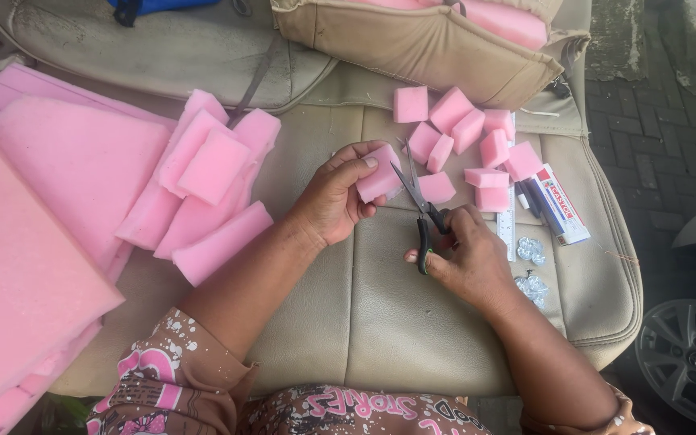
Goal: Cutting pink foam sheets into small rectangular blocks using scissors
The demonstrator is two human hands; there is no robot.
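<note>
A small pink foam block (380, 173) sits pinched in the left hand (333, 201), thumb on top and fingers (348, 165) curled behind it, held just above the beige car seat cushion (380, 314); the scissors (419, 211) in the right hand (465, 258) have their blades parted at the block's right edge, with thumb and fingers hooked through the dark handles; the step in hand looks like trimming or halving this block. A clean cut would seem to call for the left hand holding the foam steady and square to the blades while the right closes them in one stroke, since soft foam squashes and skews easily. Just beyond the blades lies a loose cluster of cut pink cubes (469, 141); right of those rest a flat printed box (559, 205), a clear ruler (509, 229) and some small clear pieces (531, 250); to the left lie longer foam offcuts (203, 185), and large foam sheets (26, 242) beyond them.
</note>
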